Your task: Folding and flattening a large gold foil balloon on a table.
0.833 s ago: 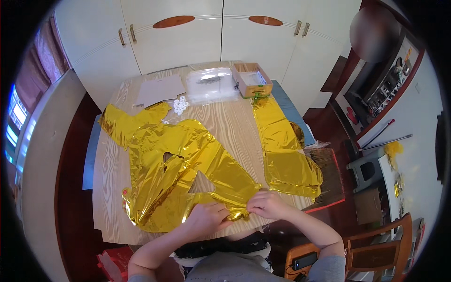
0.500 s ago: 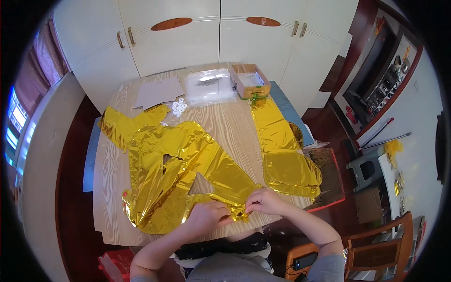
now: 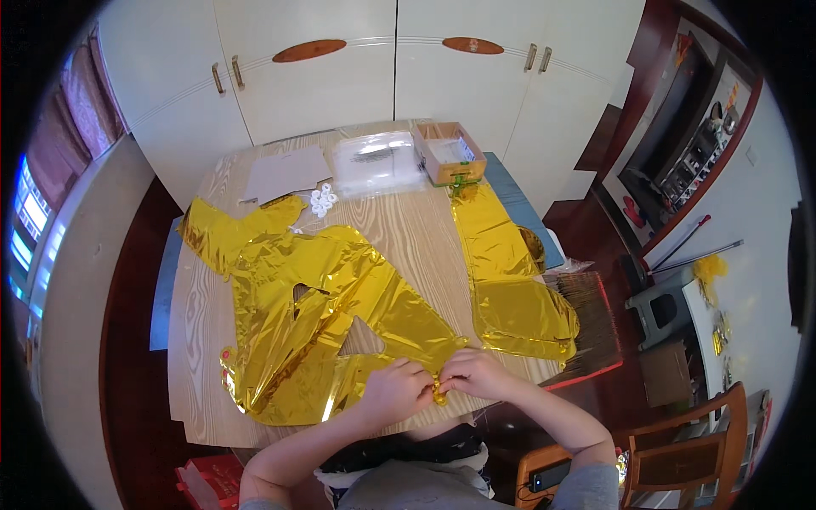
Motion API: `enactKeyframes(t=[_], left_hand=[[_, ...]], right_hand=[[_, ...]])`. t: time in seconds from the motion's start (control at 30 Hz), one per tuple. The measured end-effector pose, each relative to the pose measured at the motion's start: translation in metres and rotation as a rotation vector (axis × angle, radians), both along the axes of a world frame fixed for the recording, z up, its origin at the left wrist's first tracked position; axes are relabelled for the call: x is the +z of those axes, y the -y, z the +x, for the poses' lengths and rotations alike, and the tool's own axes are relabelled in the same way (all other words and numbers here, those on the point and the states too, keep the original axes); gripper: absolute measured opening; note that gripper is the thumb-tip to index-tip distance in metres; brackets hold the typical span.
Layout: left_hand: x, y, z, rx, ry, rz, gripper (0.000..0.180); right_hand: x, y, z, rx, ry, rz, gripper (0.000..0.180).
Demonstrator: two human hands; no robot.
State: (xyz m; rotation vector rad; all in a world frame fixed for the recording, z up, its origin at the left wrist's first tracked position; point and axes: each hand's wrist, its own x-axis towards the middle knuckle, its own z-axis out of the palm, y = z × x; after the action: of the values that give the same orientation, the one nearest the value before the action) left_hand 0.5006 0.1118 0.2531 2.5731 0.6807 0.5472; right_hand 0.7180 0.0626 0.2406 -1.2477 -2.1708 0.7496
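Note:
Flat gold foil balloons point(image 3: 314, 297) lie spread over the wooden table point(image 3: 408, 229), overlapping one another. My left hand point(image 3: 393, 391) and my right hand point(image 3: 478, 372) are side by side at the table's near edge, both pinching a small tab at the lower corner of the nearest gold balloon point(image 3: 439, 393). A separate long gold foil balloon point(image 3: 506, 280) stretches along the table's right side and hangs over its edge.
At the far side are a clear plastic bag point(image 3: 374, 161), an open cardboard box point(image 3: 449, 153), a sheet of paper point(image 3: 285, 170) and small white pieces point(image 3: 321, 201). White cupboards stand behind. A wooden chair point(image 3: 680, 450) is at lower right.
My hands have drawn closer together at the near edge, and the balloon's lower corner is now gathered between them.

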Motion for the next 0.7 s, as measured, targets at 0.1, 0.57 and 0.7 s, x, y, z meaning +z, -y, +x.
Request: enactKeyframes(t=[0.1, 0.57, 0.7], left_hand=[[-0.005, 0.0, 0.002, 0.011, 0.02, -0.05, 0.014], [-0.008, -0.001, 0.002, 0.034, 0.09, -0.132, 0.015], [-0.01, -0.004, -0.001, 0.079, 0.117, -0.169, 0.014]], right_hand=[[0.01, 0.012, -0.013, -0.087, -0.031, 0.291, 0.034], [0.003, 0.046, -0.029, -0.254, 0.108, 0.367, 0.033], [0.0, 0.048, -0.032, -0.21, 0.22, 0.496, 0.027]])
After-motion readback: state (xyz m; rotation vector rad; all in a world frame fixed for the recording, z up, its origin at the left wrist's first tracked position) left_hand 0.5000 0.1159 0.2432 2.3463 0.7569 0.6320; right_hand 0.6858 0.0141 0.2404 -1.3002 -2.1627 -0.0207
